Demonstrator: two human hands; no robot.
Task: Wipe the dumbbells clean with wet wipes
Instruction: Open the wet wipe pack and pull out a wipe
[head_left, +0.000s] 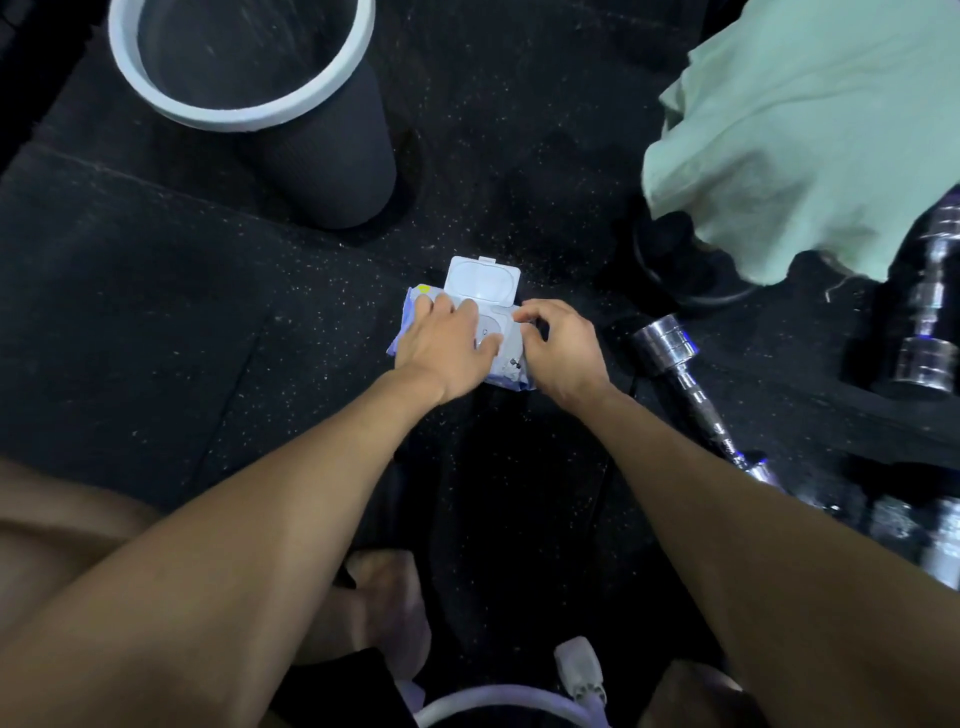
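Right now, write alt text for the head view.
Two bare hands work at a white-and-purple wet wipe pack with its lid flipped open on black rubber flooring: left hand presses it, right hand pinches at the opening. Chrome dumbbells lie right, a white-rimmed black bin behind.

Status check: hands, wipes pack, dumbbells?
Left hand pressing wet wipes pack, lid open. Right hand pinching at the opening. Chrome dumbbell untouched. Nothing in the way.
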